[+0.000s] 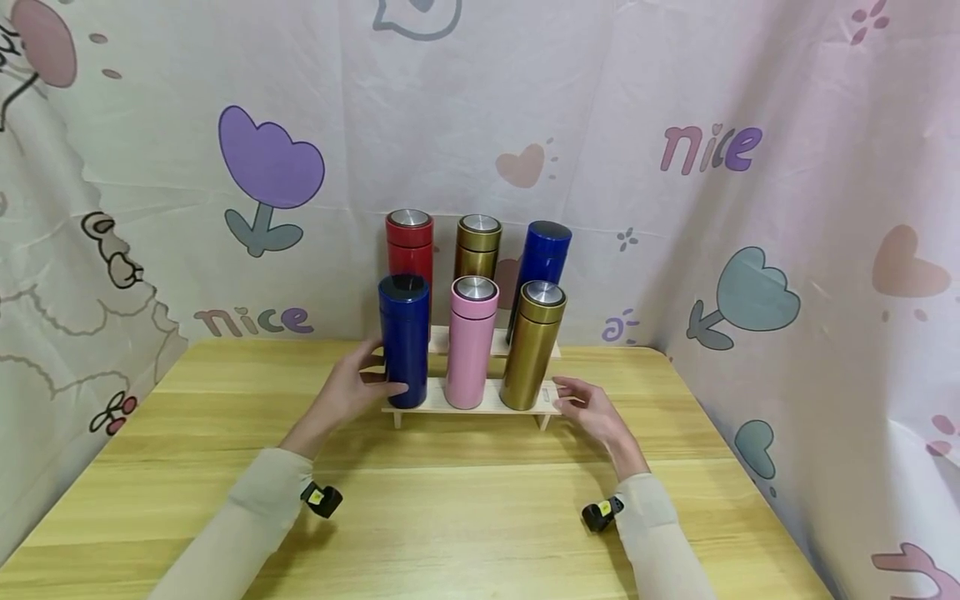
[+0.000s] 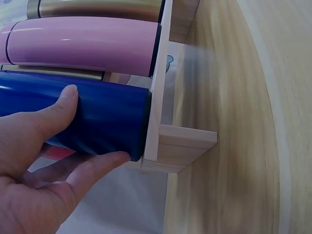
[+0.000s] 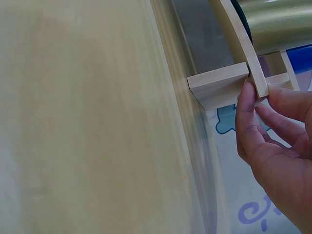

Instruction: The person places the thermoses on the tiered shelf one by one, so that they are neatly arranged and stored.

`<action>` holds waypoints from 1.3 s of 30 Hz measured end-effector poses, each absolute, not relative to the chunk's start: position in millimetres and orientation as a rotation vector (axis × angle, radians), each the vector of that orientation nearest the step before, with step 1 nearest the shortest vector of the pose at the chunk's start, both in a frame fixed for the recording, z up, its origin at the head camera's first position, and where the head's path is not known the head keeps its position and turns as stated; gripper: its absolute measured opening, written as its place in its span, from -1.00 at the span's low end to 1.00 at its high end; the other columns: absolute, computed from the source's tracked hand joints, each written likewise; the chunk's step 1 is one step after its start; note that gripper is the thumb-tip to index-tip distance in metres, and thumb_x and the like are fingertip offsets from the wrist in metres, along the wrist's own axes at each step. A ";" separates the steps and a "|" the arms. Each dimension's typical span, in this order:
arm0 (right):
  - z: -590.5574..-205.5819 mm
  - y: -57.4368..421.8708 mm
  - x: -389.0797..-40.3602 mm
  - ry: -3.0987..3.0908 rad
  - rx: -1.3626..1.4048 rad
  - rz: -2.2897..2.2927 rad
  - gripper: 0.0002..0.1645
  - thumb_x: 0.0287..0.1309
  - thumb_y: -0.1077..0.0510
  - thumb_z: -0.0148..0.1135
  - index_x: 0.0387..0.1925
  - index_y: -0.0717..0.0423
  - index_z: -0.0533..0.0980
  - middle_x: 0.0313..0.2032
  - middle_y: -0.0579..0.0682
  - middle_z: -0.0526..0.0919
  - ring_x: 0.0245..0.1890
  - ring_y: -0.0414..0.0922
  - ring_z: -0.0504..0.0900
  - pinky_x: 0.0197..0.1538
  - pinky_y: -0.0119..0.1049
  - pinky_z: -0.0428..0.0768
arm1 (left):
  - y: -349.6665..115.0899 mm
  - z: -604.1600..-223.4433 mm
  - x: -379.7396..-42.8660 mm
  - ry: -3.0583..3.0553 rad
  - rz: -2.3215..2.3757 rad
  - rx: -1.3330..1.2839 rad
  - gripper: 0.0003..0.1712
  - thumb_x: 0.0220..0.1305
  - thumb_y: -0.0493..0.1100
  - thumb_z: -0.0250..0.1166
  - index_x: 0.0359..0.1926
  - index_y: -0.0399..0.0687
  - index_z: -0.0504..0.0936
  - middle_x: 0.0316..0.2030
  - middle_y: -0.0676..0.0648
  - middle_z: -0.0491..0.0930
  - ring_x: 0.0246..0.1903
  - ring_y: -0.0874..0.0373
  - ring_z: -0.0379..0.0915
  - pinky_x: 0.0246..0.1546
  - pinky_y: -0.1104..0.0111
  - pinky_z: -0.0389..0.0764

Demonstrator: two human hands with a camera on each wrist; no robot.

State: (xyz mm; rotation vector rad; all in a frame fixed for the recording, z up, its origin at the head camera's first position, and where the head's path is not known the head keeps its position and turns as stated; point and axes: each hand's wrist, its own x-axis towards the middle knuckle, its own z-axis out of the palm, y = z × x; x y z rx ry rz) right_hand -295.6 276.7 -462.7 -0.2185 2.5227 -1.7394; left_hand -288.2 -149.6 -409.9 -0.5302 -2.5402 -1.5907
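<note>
A light wooden two-step rack point(image 1: 437, 393) carries several thermos flasks. My left hand point(image 1: 348, 387) holds the blue flask point(image 1: 405, 342) at the front left, thumb across its near side and fingers around the outer side, low near its base. That flask point(image 2: 112, 117) stands on the front step, at the board's left end. My right hand point(image 1: 592, 408) pinches the right end of the front step, with thumb on top and index finger point(image 3: 247, 105) beneath. Beside the blue flask stand a pink flask point(image 1: 471, 350) and a gold flask point(image 1: 534, 350), which leans slightly right.
On the rear step are a red flask point(image 1: 409, 237), another gold flask point(image 1: 478, 242) and a second blue flask point(image 1: 544, 254), tilted right. The rack stands on a wood-grain table point(image 1: 480, 517), toward its back edge. Behind hangs a printed curtain point(image 1: 420, 100).
</note>
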 end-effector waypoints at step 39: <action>-463.3 277.4 -295.5 2.471 -0.251 -1.789 -0.35 0.35 0.39 0.21 0.43 0.40 0.32 0.20 0.47 0.49 -0.02 -0.14 0.67 0.02 -0.39 0.74 | -150.5 -417.3 -287.4 -2.668 -1.598 -0.473 -0.08 0.38 -0.09 0.39 0.59 -0.17 0.13 0.46 -0.40 0.32 0.33 -0.41 0.44 0.28 -0.18 0.56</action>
